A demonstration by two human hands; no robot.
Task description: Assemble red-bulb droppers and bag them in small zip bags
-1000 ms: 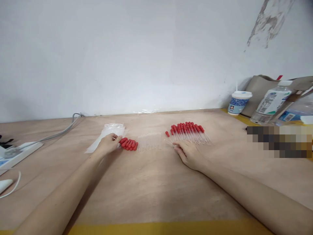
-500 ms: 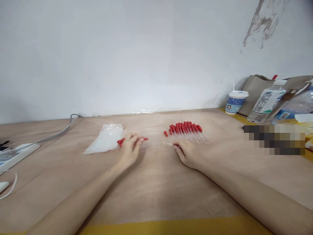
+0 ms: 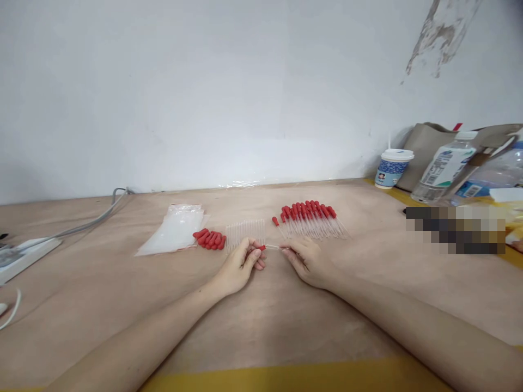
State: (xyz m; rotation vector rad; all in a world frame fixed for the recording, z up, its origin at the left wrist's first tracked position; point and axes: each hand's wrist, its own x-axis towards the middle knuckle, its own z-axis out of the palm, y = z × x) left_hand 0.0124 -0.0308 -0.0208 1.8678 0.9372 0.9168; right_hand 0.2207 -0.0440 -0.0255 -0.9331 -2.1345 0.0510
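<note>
My left hand (image 3: 241, 264) is closed in a pinch on a small red rubber bulb (image 3: 261, 247). My right hand (image 3: 308, 260) pinches a thin clear glass tube (image 3: 273, 247), whose end meets the bulb between the two hands. Just beyond the left hand lie a row of bare clear tubes (image 3: 245, 233) and a small heap of loose red bulbs (image 3: 210, 239). Further right, past my right hand, lies a row of several finished droppers with red bulbs (image 3: 312, 218).
A clear plastic bag (image 3: 174, 231) lies left of the bulbs. A white power strip (image 3: 22, 253) with grey cable sits at far left. A paper cup (image 3: 391, 169), water bottles (image 3: 443, 169) and a beige bag (image 3: 437, 144) stand at the right by the wall.
My left hand went from the bag and bulb heap rightward with one red bulb, coming to meet the tube held by my right hand, which stayed almost still.
</note>
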